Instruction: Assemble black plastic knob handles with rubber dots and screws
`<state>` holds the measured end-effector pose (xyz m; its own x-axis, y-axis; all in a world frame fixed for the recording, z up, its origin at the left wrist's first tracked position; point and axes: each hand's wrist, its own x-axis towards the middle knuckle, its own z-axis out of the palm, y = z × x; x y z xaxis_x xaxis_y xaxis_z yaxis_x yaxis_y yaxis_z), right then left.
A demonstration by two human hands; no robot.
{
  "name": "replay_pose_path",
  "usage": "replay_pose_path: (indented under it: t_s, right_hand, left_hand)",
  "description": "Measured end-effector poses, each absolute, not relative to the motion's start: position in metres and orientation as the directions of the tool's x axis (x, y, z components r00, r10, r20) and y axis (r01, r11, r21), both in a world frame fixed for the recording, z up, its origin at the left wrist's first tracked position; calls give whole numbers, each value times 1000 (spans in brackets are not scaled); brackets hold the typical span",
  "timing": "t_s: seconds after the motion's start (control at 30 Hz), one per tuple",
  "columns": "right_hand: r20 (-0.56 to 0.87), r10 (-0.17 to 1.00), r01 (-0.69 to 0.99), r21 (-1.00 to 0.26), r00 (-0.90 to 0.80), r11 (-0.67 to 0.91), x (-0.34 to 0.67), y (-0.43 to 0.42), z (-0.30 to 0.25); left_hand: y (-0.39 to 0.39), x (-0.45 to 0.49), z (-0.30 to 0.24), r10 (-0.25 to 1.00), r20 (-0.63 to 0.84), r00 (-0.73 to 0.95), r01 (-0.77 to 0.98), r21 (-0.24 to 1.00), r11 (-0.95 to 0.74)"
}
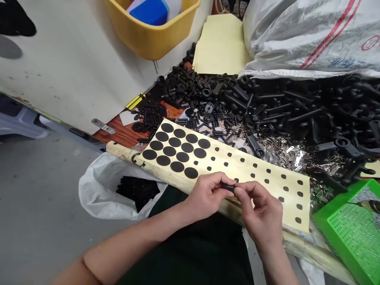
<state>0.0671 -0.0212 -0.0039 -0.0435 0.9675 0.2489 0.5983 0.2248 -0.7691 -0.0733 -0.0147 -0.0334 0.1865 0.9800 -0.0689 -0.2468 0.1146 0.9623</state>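
Observation:
Between my two hands is a small black plastic cylinder [227, 187], held over the near edge of a sticker sheet. My left hand [208, 194] pinches one end of it between thumb and fingers. At the other end, the thumb and forefinger of my right hand [261, 211] are closed on it; whether they also hold a small sticker is hidden. Underneath lies the pale yellow sheet [237, 170], with large black discs [177, 166] at its left and small black dots [283, 176] across the rest.
Black plastic parts [204, 85] and shiny metal clips [285, 152] are heaped behind the sheet. A green basket [347, 225] stands at right, a yellow bin [154, 37] at the back left. A white bag [97, 198] hangs below the table edge; a large white sack [297, 35] sits behind.

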Motion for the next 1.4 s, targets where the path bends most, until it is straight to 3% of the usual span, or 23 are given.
replay_pose_path:
  t_s: [0.13, 0.3, 0.47, 0.6, 0.7, 0.77, 0.93, 1.07, 1.2, 1.27, 1.4]
  right_hand:
    - [395, 916, 712, -622, -73, 326, 66, -22, -7]
    - [362, 930, 680, -666, -64, 307, 66, -21, -10]
    - [229, 973, 569, -799, -10, 193, 66, -21, -9]
    - [-13, 998, 359, -933, 61, -34, 64, -19, -7]
    - [-116, 991, 272, -953, 73, -132, 63, -19, -7]
    - [-66, 995, 315, -945, 73, -86, 63, -20, -8]
    - [247, 968, 566, -793, -40, 226, 66, -20, -12]
    - [436, 867, 571, -659, -240, 490, 72, -10, -13]
    - [476, 802, 556, -580, -361, 595, 76, -4, -9]
    - [408, 853, 583, -624, -325, 521, 75, -5, -7]
    - [147, 982, 550, -814, -120, 189, 71, -12, -4]
  left_hand:
    - [-15, -73, -35, 984, -48, 170, -207, 975, 83]
    - [-18, -71, -35, 993, -18, 117, -202, 978, 42]
    - [-18, -71, -35, 995, 6, 100, -167, 986, 10]
    - [-20, -70, -36, 994, 70, 81, -84, 994, -63]
    - [-22, -69, -36, 991, 114, 69, -21, 993, -113]
    - [-21, -70, -36, 994, 82, 77, -43, 996, -79]
    - [-15, -74, -31, 986, -68, 150, -224, 969, 101]
    - [-12, -77, -27, 971, -141, 194, -321, 926, 198]
    - [-11, -78, -26, 965, -162, 208, -340, 913, 226]
    - [-12, -77, -28, 972, -144, 185, -316, 928, 197]
    - [-17, -74, -34, 992, -52, 118, -224, 972, 77]
